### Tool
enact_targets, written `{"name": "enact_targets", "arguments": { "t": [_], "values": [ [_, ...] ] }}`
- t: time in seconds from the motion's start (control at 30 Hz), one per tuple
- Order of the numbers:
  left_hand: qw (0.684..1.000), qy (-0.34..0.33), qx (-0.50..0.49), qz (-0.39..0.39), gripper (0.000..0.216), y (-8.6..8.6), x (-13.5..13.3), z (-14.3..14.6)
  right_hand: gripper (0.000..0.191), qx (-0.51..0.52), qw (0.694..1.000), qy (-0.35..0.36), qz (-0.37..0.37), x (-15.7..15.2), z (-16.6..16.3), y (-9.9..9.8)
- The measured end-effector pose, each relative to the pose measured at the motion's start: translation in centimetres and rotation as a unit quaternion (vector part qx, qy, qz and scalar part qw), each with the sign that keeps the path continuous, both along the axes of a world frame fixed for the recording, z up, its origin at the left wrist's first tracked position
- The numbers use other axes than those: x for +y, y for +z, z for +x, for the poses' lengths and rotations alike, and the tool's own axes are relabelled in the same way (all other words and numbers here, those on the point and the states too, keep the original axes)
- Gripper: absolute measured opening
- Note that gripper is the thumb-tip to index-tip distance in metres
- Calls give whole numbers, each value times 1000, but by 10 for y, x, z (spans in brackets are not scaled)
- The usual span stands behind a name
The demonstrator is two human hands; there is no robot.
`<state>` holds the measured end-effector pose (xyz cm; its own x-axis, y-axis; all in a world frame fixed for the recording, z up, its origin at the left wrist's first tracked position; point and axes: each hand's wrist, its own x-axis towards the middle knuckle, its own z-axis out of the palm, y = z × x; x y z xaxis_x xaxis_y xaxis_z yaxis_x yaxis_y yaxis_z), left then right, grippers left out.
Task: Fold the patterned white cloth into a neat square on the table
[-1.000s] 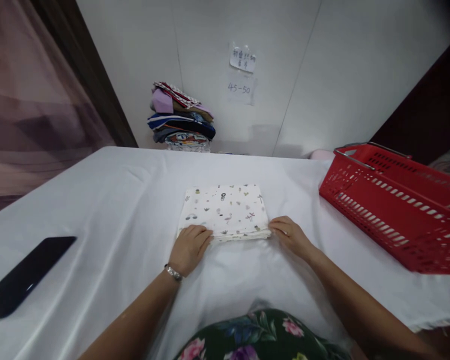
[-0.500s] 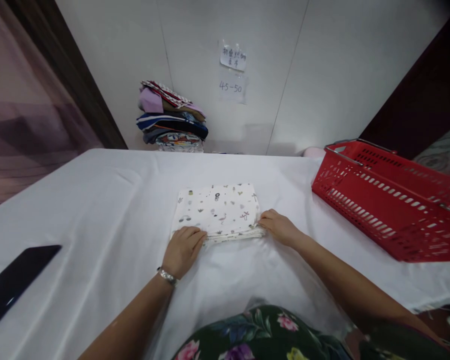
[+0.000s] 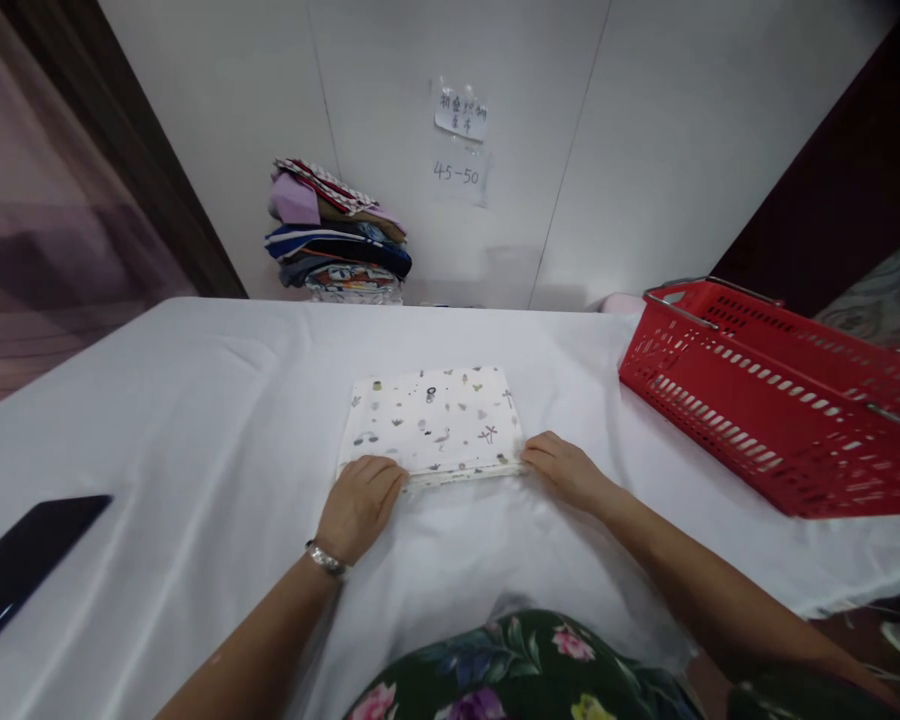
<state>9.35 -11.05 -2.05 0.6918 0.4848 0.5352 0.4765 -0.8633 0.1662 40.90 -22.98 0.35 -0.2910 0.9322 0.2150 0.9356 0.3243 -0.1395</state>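
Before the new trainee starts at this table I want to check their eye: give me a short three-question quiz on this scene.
1. True or false: the folded printed cloth lies inside the red basket.
2. Which edge of the cloth do the left hand and right hand touch? A near edge, B far edge, C neither
3. Fill in: the stack of folded fabrics stands against the ____.

Key: 1 false, it lies on the white table, left of the basket; 2 A, one hand at each near corner; 3 wall.
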Motion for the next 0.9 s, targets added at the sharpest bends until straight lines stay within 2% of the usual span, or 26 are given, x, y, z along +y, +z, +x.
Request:
{"name": "enact_targets", "arguments": {
  "t": [0.13, 0.3, 0.43, 0.53, 0.63, 0.9],
  "values": [
    [1000, -12, 12, -13, 18, 0, 0, -3, 18, 24, 999, 25, 0, 0, 0, 2],
    [1000, -7, 17, -13, 19, -1, 1, -1, 19, 59, 998, 4, -3, 3, 2, -1],
    [1000, -4, -2, -26, 20, 0, 1, -1, 20, 97, 995, 0, 18, 0, 1, 5],
    [1000, -9, -8, -25, 21, 1, 0, 0, 21, 66, 997, 3, 30, -6, 1, 6],
    [1000, -12, -10, -16, 21, 3, -2, 0, 23, 26, 999, 19, 6, -10, 0, 1],
    [1000, -16, 1, -6, 18, 3, -4, -4, 17, 4, 1000, 24, 2, -9, -10, 2]
  ]
}}
